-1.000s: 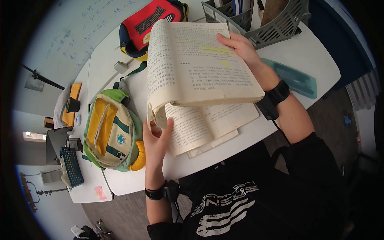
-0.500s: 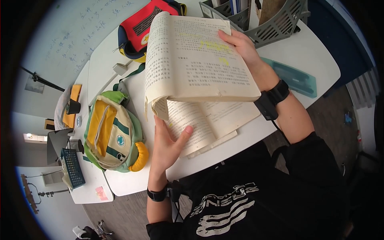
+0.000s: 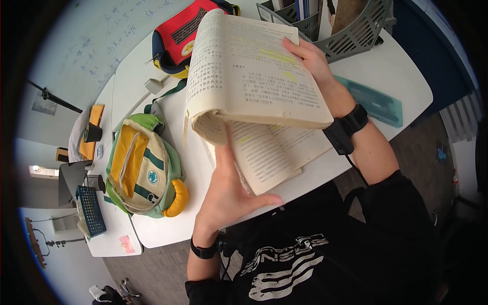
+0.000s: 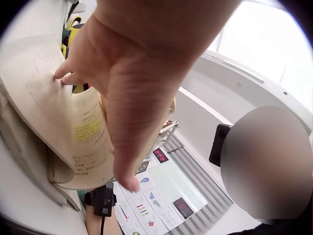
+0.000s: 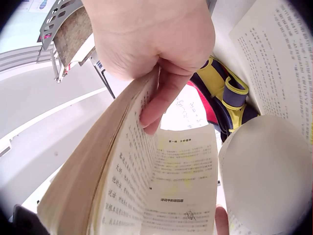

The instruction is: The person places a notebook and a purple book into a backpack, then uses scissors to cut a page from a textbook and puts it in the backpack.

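Right hand (image 3: 315, 63) grips the thick book (image 3: 274, 86) by its far-right edge, above the worktop (image 3: 165, 229). Left hand (image 3: 229, 190) unclenched, touching a page, thumb spread near the worktop's front edge; bare strip between it and the backpack (image 3: 147, 170).

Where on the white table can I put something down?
The white table is bare between the grey basket, teal case and right edge, and between the backpack and left hand. It's crowded around the held book, by the right hand and red bag.
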Action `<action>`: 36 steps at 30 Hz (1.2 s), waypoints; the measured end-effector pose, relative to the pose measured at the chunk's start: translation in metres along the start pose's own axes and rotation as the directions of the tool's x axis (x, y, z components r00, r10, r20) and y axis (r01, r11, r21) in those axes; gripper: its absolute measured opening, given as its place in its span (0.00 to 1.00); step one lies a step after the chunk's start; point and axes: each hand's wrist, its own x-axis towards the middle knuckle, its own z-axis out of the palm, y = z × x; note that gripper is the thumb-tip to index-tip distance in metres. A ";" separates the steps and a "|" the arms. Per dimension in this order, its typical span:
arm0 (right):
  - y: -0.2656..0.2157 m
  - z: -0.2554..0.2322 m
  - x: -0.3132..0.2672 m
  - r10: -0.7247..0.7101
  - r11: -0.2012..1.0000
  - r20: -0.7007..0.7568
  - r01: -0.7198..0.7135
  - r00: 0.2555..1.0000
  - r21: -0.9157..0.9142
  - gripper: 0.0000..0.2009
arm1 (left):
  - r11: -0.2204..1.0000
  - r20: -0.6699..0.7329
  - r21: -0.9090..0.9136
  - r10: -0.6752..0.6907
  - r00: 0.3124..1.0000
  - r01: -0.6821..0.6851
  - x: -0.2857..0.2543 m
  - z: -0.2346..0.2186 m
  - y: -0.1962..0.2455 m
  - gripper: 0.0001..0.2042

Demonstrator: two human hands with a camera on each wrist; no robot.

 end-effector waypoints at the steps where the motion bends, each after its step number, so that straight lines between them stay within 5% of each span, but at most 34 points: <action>1: 0.001 -0.001 0.001 0.001 1.000 0.001 -0.001 1.000 0.000 0.17 | 1.000 -0.002 0.000 -0.001 1.000 0.001 -0.001 0.001 0.005 0.66; 3: 0.002 -0.004 0.002 -0.003 1.000 0.004 0.003 1.000 0.002 0.17 | 0.941 0.094 0.326 -0.127 0.987 0.090 -0.007 0.003 0.012 0.70; 9: 0.002 -0.007 0.003 -0.019 1.000 0.009 0.019 1.000 0.009 0.17 | 0.930 -0.072 0.316 -0.174 0.982 0.188 -0.024 0.003 0.005 0.51; 11: 0.001 -0.006 0.002 -0.015 1.000 0.012 0.015 1.000 0.016 0.17 | 0.832 -0.069 0.544 -0.089 0.994 0.113 -0.032 -0.002 0.003 0.45; 22: 0.001 -0.007 0.003 -0.019 0.998 0.028 0.017 0.999 0.059 0.18 | 0.562 -0.265 0.826 0.314 0.912 0.047 -0.044 -0.031 -0.019 0.18; 29: -0.001 -0.026 0.006 0.020 0.992 0.019 -0.023 1.000 0.127 0.17 | 0.441 -0.069 0.889 0.394 0.916 -0.123 -0.032 -0.024 -0.005 0.16; 31: -0.006 -0.021 0.008 0.038 0.987 0.076 -0.050 0.996 0.151 0.17 | 0.519 -0.201 0.838 0.585 0.786 -0.171 -0.028 -0.007 -0.016 0.28; 33: -0.015 -0.004 -0.001 -0.015 0.974 0.017 0.011 1.000 0.226 0.18 | 0.640 -0.284 0.740 0.577 0.765 -0.208 -0.020 0.009 -0.016 0.47; 36: -0.016 -0.015 0.001 -0.008 0.954 0.175 -0.045 0.984 0.295 0.21 | 0.820 -0.469 0.558 0.438 0.767 -0.128 -0.006 0.024 -0.005 0.46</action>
